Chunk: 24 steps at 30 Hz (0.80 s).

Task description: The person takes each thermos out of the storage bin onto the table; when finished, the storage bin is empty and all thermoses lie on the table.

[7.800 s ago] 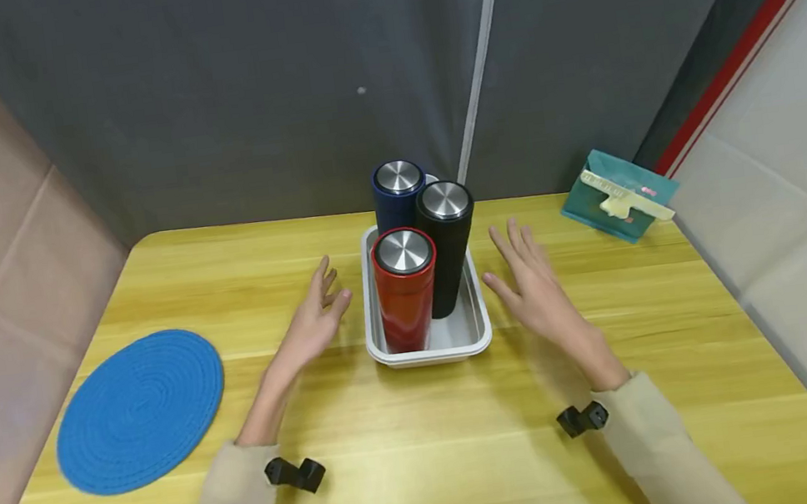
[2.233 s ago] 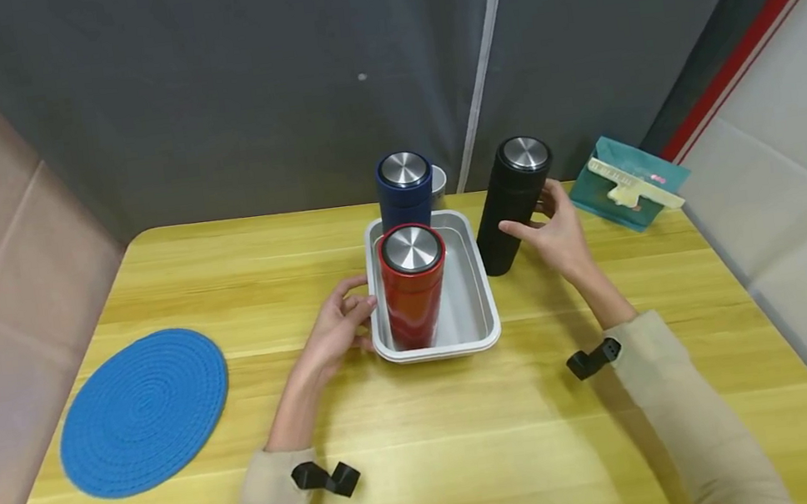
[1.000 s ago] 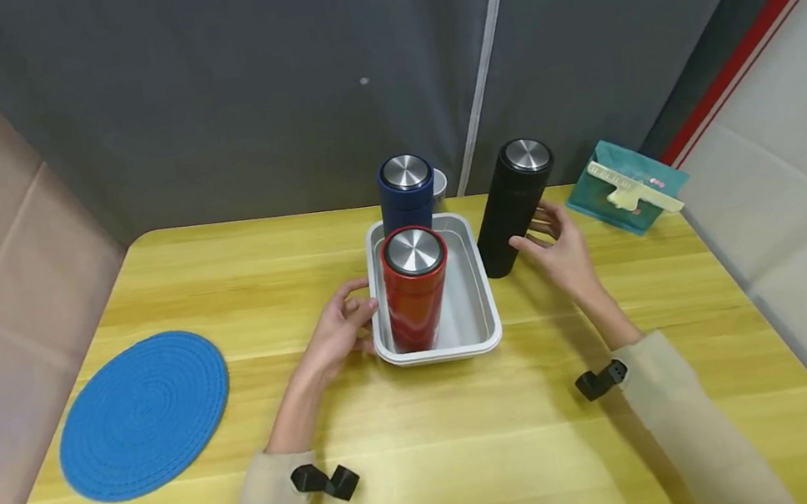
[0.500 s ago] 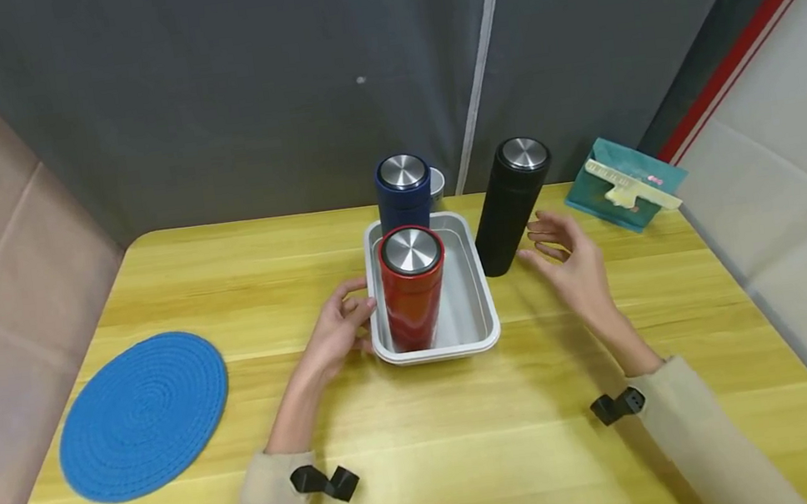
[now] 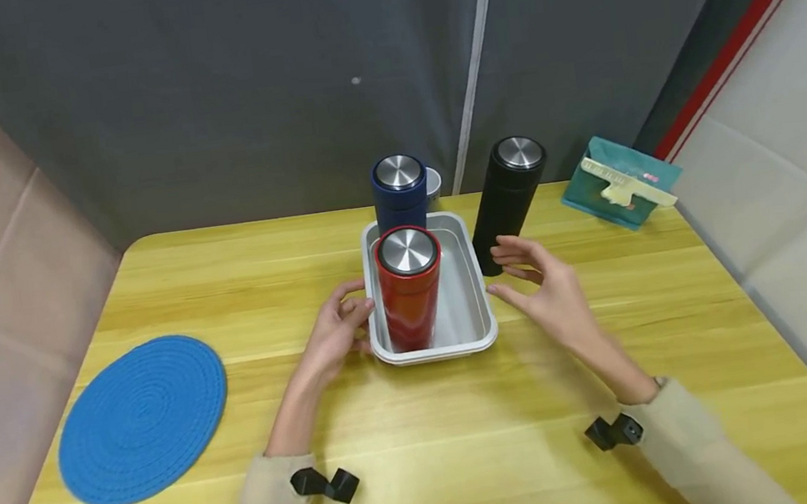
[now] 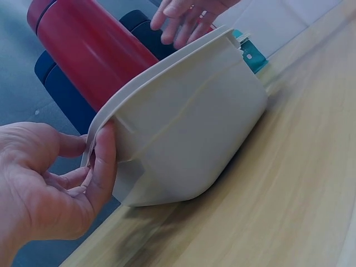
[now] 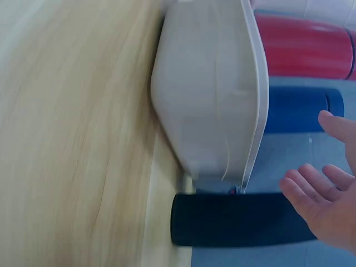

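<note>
The left hand [image 5: 333, 332] pinches the left rim of a deep white tray [image 5: 465, 312]; in the left wrist view its thumb lies at the rim and fingers curl beneath it. Inside the tray stand a red thermos [image 5: 411, 310] in front and a navy blue thermos [image 5: 401, 206] behind it, both with brushed steel tops. A taller black thermos [image 5: 506, 201] stands upright on the table, right of the tray. The right hand [image 5: 548, 293] holds nothing, fingers loosely spread, its thumb tip close to the tray's right rim and its fingers overlapping the black thermos's base in the head view.
A round blue woven placemat [image 5: 145, 422] lies at the left of the wooden table. Behind the blue thermos a small white cup [image 5: 434, 182] partly shows. At the back right stands a teal packet with a cream clip [image 5: 619, 183]. A dark curtain hangs behind the table.
The black thermos went from the tray to the table at the right. The right hand has let go of it and moved toward the tray's rim; the left hand has taken the left rim.
</note>
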Motion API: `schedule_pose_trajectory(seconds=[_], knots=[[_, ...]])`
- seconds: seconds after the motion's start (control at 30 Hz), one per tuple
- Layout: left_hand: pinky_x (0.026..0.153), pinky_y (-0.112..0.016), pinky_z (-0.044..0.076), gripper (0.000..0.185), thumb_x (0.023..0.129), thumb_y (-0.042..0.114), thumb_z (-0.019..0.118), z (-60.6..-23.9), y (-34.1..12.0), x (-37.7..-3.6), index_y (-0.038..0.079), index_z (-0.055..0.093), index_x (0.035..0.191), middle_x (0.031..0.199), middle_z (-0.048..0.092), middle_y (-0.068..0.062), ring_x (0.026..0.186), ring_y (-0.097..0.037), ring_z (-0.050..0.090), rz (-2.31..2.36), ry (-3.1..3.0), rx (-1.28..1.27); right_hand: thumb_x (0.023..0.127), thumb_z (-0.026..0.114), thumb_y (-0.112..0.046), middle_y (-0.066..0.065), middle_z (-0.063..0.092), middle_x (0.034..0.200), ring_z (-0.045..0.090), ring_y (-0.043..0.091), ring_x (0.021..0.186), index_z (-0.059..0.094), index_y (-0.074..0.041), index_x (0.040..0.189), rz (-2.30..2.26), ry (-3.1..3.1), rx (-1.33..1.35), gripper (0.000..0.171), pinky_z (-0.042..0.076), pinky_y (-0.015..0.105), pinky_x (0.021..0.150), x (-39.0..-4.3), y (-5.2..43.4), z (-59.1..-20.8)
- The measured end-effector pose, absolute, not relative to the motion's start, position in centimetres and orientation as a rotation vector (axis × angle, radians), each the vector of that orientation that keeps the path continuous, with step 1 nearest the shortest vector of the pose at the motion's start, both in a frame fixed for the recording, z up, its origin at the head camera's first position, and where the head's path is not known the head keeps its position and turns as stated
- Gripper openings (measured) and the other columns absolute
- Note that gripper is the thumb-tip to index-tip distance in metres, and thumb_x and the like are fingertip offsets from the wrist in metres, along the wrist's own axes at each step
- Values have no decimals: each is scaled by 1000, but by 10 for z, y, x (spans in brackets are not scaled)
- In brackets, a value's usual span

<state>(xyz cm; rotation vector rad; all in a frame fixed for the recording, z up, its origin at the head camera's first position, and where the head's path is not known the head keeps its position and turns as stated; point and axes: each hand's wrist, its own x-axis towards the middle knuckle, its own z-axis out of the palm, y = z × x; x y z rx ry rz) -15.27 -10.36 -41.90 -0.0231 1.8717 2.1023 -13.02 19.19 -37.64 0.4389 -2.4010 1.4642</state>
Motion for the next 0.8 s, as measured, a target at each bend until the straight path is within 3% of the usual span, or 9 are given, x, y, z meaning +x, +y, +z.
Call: schedule_pose_trajectory(seconds=[0.27, 0.43, 0.67, 0.8], knots=[[42, -22, 49, 40, 100, 6, 51, -419, -107, -151, 6, 40, 139, 98, 62, -6, 66, -13, 57, 2108, 1870, -57, 74, 82, 1, 15, 62, 123, 60, 32, 112, 52, -2, 132, 1625, -2416, 602, 64, 54, 32, 91, -122, 163, -373], [43, -22, 49, 41, 100, 7, 52, -418, -106, -152, 6, 39, 140, 100, 62, -6, 67, -14, 58, 2101, 1870, -38, 75, 82, -2, 12, 59, 128, 58, 26, 116, 51, -3, 134, 1688, -2438, 635, 67, 52, 37, 94, -120, 145, -376], [42, -22, 49, 40, 100, 6, 51, -420, -104, -153, 5, 39, 139, 97, 61, -6, 65, -14, 57, 2103, 1863, -29, 74, 84, -5, 10, 55, 133, 55, 23, 121, 45, -6, 139, 1789, -2489, 606, 75, 52, 29, 93, -121, 128, -377], [43, -23, 50, 40, 100, 6, 51, -420, -103, -154, 5, 40, 138, 99, 61, -8, 66, -14, 57, 2101, 1866, -31, 75, 84, -8, 8, 54, 132, 54, 23, 121, 44, -8, 139, 1790, -2506, 596, 75, 53, 33, 93, -123, 121, -375]])
